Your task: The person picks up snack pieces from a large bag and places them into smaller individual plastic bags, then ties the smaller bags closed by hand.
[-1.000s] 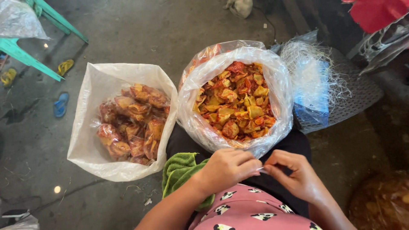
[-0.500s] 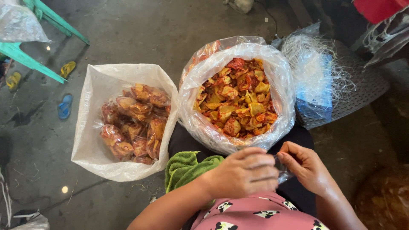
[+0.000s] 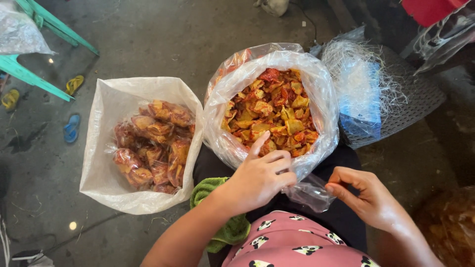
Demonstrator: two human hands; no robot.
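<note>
Hands (image 3: 307, 185) opening small clear bag (image 3: 311, 193) over lap.
Left hand (image 3: 260, 180) and right hand (image 3: 366, 198) pinch its mouth; next move needs chips from big chip bag (image 3: 272, 111) at twelve o'clock.

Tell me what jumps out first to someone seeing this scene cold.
The big clear bag of loose orange-red chips stands open at centre, just beyond the left hand. Left of it, a white sack holds small packed chip bags. Both hands, the right hand too, pinch a small empty clear bag over the lap.
</note>
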